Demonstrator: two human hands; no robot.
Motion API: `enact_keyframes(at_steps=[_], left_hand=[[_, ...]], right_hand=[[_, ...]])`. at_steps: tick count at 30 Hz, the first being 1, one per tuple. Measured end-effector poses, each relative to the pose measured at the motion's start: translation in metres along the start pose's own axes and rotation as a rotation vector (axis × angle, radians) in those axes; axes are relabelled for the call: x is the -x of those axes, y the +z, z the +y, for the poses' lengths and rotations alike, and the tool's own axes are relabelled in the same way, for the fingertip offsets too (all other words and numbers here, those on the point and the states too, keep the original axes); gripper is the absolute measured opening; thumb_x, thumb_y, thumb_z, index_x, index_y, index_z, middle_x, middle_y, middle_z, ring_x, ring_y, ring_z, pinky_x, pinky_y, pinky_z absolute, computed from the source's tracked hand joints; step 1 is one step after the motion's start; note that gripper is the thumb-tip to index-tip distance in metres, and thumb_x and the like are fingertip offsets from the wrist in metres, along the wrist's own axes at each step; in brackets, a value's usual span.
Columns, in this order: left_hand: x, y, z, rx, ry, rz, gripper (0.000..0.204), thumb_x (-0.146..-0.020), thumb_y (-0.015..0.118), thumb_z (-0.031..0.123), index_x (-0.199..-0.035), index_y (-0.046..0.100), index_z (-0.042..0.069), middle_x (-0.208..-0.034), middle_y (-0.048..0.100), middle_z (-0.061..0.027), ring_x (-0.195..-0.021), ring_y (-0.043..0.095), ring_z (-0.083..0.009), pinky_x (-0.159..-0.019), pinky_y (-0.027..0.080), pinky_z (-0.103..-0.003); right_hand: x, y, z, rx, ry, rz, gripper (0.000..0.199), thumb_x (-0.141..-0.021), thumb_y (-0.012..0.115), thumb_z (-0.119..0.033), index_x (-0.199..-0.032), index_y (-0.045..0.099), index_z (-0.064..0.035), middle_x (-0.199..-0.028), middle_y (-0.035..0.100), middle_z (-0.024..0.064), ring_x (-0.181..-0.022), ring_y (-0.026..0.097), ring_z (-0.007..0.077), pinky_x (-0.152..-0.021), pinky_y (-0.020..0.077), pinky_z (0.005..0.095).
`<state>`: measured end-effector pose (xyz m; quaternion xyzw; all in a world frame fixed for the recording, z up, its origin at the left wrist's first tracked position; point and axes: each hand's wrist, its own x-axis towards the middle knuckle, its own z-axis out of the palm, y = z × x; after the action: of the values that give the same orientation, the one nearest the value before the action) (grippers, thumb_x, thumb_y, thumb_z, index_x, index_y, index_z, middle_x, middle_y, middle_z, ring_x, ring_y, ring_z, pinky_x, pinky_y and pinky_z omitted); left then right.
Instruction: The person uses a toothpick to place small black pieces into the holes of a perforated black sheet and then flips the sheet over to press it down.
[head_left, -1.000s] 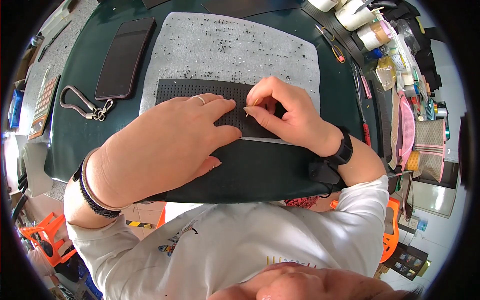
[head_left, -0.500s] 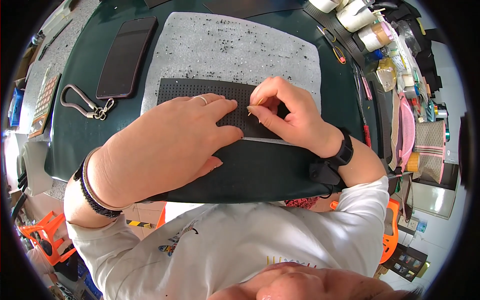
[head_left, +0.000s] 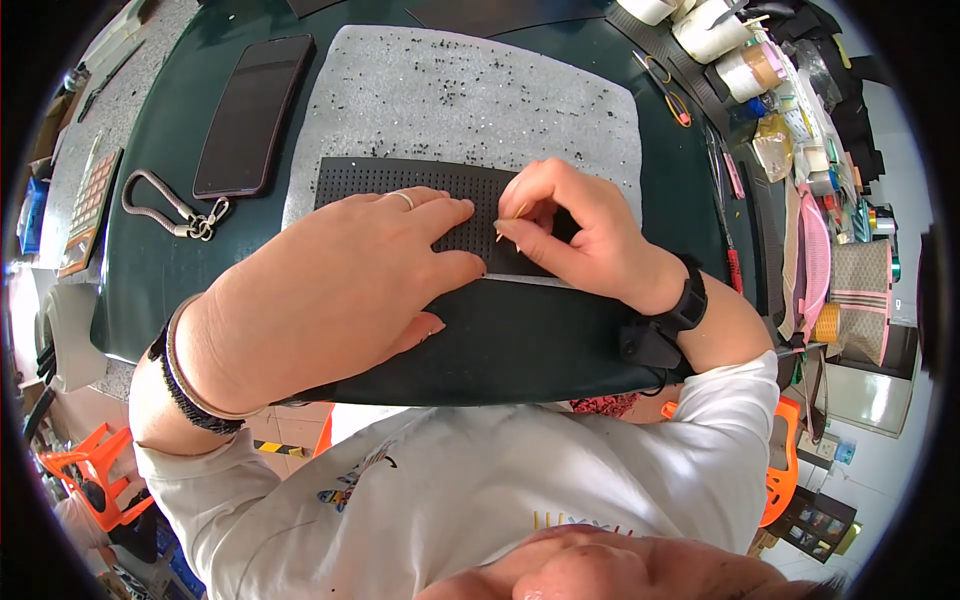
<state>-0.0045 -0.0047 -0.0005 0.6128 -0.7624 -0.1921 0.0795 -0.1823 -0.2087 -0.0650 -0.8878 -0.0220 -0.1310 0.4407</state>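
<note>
1. The left hand (head_left: 330,275) lies over the black, holed sheet (head_left: 400,175), fingers slightly spread.
2. The right hand (head_left: 585,232) pinches a thin stick (head_left: 520,210), tip pointing down at the sheet.
3. The sheet lies on the grey mat's (head_left: 350,65) near part; black bits (head_left: 448,92) dot the far part.

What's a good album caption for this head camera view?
Left hand rests on a black perforated sheet while the right hand pinches a thin stick.
</note>
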Motion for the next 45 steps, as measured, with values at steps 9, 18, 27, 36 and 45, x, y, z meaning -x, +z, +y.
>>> enact_keyframes(at_steps=[9, 18, 27, 36, 45], left_hand=[[0.0, 0.001, 0.0, 0.012, 0.01, 0.021, 0.048, -0.085, 0.08, 0.016, -0.132, 0.067, 0.012, -0.15, 0.054, -0.0166, -0.135, 0.055, -0.0353, -0.11, 0.048, -0.044], [0.0, 0.002, -0.002, 0.023, 0.019, 0.034, 0.047, -0.085, 0.079, 0.016, -0.13, 0.068, 0.011, -0.149, 0.054, -0.0164, -0.135, 0.055, -0.0354, -0.11, 0.049, -0.044], [0.0, 0.001, -0.002, 0.018, 0.014, 0.021, 0.047, -0.085, 0.079, 0.016, -0.131, 0.067, 0.011, -0.149, 0.054, -0.0168, -0.135, 0.055, -0.0357, -0.11, 0.048, -0.044], [-0.003, 0.0, -0.003, 0.028, 0.031, 0.006, 0.047, -0.085, 0.079, 0.016, -0.131, 0.067, 0.011, -0.15, 0.053, -0.0174, -0.135, 0.055, -0.0367, -0.111, 0.048, -0.044], [0.0, 0.003, -0.004, 0.024, 0.03, 0.028, 0.047, -0.086, 0.078, 0.018, -0.132, 0.067, 0.011, -0.15, 0.054, -0.0179, -0.135, 0.055, -0.0369, -0.111, 0.048, -0.044]], right_hand=[[0.001, 0.001, 0.001, 0.0, -0.053, -0.015, 0.021, -0.091, 0.075, 0.003, -0.103, 0.06, -0.0068, -0.096, 0.069, 0.0034, -0.069, 0.06, 0.0127, -0.062, 0.0488, 0.025], [0.002, 0.001, -0.001, -0.064, -0.045, 0.012, 0.021, -0.091, 0.075, 0.003, -0.102, 0.06, -0.0066, -0.095, 0.07, 0.0045, -0.069, 0.06, 0.0138, -0.061, 0.0486, 0.0256], [0.001, 0.001, 0.002, -0.032, -0.068, -0.022, 0.023, -0.091, 0.076, 0.003, -0.103, 0.059, -0.0064, -0.097, 0.07, 0.006, -0.069, 0.061, 0.014, -0.06, 0.0488, 0.0261], [0.002, -0.006, -0.006, -0.022, -0.034, -0.029, 0.021, -0.092, 0.075, 0.003, -0.103, 0.06, -0.0058, -0.097, 0.07, 0.0047, -0.07, 0.062, 0.0117, -0.064, 0.0494, 0.0255], [-0.008, -0.046, -0.028, 0.073, 0.137, -0.134, 0.014, -0.099, 0.071, -0.003, -0.106, 0.059, -0.0038, -0.093, 0.066, 0.0035, -0.074, 0.065, 0.0096, -0.069, 0.0511, 0.0246]])
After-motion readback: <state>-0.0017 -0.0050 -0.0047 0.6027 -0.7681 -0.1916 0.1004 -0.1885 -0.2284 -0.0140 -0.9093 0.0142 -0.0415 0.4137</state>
